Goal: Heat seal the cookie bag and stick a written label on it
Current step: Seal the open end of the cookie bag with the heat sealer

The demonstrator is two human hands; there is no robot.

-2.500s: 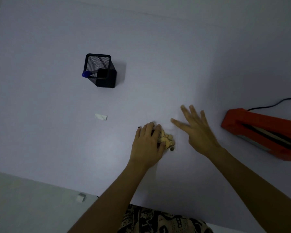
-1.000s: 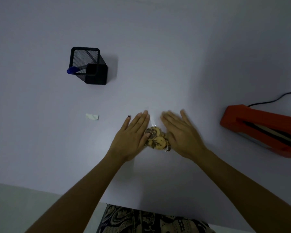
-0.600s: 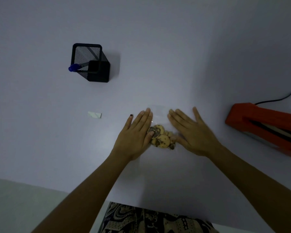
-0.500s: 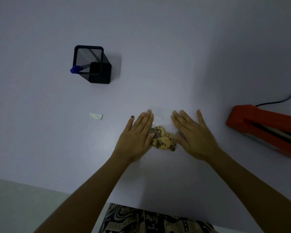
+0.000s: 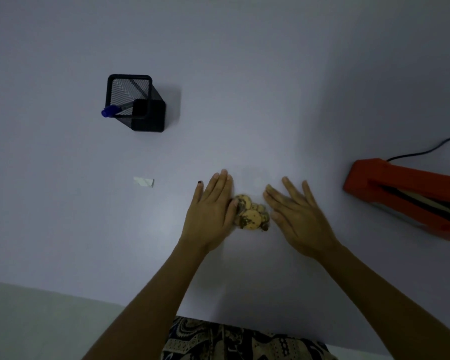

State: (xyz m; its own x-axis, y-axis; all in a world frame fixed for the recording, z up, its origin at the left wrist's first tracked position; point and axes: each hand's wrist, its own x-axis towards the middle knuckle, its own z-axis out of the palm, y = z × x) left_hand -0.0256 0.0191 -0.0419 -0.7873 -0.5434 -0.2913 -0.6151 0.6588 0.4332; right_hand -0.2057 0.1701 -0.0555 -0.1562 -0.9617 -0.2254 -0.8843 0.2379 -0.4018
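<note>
I rest my left hand [image 5: 211,216] and right hand [image 5: 296,216] spread flat beside the clear plastic cookie bag [image 5: 250,213] near the white table's [image 5: 244,87] front edge, probably flattening it for the orange heat sealer [image 5: 400,196].

On a pale table [image 5: 244,74], the left hand [image 5: 211,214] and right hand [image 5: 296,216] lay flat, fingers extended, flanking a clear cookie bag [image 5: 250,214] at frame centre. A small white label [image 5: 144,181] sat left of centre. A black mesh pen holder [image 5: 138,105] with a blue-capped pen [image 5: 111,111] stood upper left; an orange heat sealer [image 5: 405,196] and its black cord [image 5: 426,150] lay at the right edge.
</note>
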